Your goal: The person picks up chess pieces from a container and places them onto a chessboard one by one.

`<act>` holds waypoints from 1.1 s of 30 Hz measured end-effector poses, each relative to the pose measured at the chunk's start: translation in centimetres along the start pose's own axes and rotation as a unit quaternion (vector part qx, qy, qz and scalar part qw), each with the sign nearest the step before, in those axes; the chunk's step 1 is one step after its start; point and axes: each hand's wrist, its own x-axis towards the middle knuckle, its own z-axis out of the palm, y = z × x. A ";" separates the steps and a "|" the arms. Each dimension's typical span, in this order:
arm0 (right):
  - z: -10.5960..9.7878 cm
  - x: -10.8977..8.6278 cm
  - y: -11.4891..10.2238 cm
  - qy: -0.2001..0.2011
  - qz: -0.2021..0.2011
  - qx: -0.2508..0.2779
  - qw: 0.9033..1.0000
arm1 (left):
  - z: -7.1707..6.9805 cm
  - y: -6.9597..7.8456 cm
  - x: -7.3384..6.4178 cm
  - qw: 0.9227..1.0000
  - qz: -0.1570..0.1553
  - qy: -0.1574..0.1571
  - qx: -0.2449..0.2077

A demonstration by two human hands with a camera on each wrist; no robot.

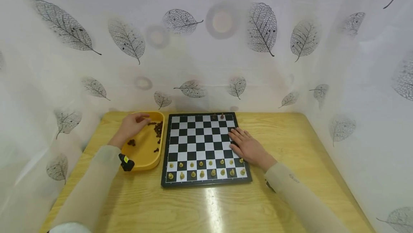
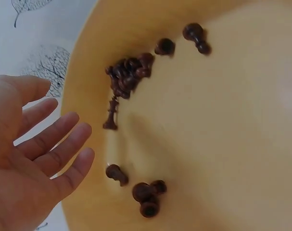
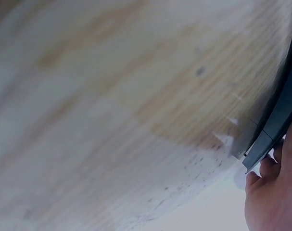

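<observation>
My left hand (image 1: 131,127) hovers over the yellow tray (image 1: 143,156), fingers loosely spread in the left wrist view and nothing between them. Dark brown chess pieces (image 2: 129,74) lie heaped along the tray's wall, with a tall piece (image 2: 111,114) on its side and several others scattered around. Right of the tray sits a black-and-white chessboard (image 1: 200,131). On its right edge rests my right hand (image 1: 250,148), fingers extended. Two dark pieces, one of them a dark chess piece (image 1: 222,116), stand on the board's far row. Yellow pieces (image 1: 213,172) fill the two nearest rows.
Board and tray lie side by side on a light wooden table (image 1: 190,208). A pale curtain (image 1: 206,57) with leaf prints hangs behind the table and along both sides. The board's dark edge (image 3: 275,118) shows in the right wrist view.
</observation>
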 end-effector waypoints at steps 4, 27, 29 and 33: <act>-0.1 0.0 0.0 0.003 -0.002 0.000 1.000 | 0.2 -0.7 0.3 1.000 -0.002 -0.006 0.001; -0.2 -0.1 -0.3 0.002 -0.002 0.007 1.000 | 1.8 -2.1 2.2 0.997 0.006 -0.013 0.075; -0.1 -0.1 -0.3 0.004 -0.003 0.004 1.000 | 1.9 -2.2 2.3 0.996 0.009 -0.017 0.082; -0.1 -0.1 -0.2 0.003 0.002 0.002 1.000 | 1.9 -2.2 2.7 0.995 0.015 -0.022 0.092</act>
